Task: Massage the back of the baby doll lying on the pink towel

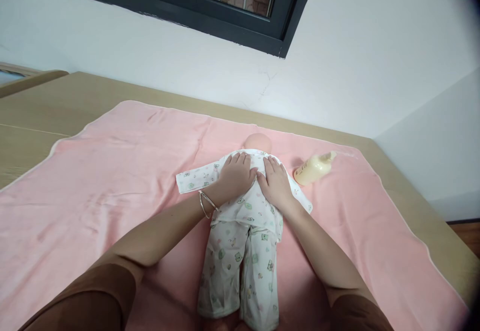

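Observation:
A baby doll [257, 142] in white printed pyjamas [243, 241] lies on a pink blanket [112, 171], head towards the wall. My left hand [234, 175] rests flat on the left side of the doll's chest, fingers stretched out. My right hand [276, 181] lies flat on the right side of the chest, fingers together and extended. The two hands touch at the thumbs over the shirt front. A thin bracelet [206, 203] circles my left wrist.
A pale yellow bottle [313, 167] lies on its side on the blanket, right of the doll. The blanket covers a wooden surface [45, 116] against a white wall [337, 71]. A dark-framed window [225, 1] is above.

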Motion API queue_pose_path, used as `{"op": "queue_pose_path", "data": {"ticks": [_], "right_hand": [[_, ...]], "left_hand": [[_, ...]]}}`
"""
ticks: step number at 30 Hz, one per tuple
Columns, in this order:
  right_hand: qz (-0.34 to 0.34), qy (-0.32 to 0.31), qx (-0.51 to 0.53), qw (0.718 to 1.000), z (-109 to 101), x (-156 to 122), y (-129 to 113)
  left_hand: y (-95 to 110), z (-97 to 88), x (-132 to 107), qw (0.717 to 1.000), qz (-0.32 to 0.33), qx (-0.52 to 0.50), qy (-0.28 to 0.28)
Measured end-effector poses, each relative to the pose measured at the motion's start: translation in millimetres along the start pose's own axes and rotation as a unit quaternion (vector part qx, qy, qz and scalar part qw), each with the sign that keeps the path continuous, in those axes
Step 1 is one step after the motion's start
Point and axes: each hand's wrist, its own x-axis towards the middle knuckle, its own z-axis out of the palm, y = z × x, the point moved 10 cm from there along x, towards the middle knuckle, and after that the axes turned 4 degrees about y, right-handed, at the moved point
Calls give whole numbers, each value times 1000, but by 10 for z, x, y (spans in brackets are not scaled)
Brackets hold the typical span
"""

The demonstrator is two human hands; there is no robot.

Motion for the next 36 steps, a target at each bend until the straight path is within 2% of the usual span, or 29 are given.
{"op": "queue_pose_path", "data": {"ticks": [16,22,25,30,36], "right_hand": [[-3,-3,6,1000,-1,13,9],[4,-33,27,999,-24,25,13],[-6,-53,28,998,-52,10,-49],[-23,-70,-9,997,-141,-97,-224],[-44,-51,-75,995,-292,-251,-397]], "left_hand": [[-16,-7,13,1000,16,2,0],[12,-50,20,999,34,-8,-33],[63,-108,-23,999,34,-2,-41],[264,-141,-171,993,70,30,-95],[301,-244,-187,993,60,17,-98]]}}
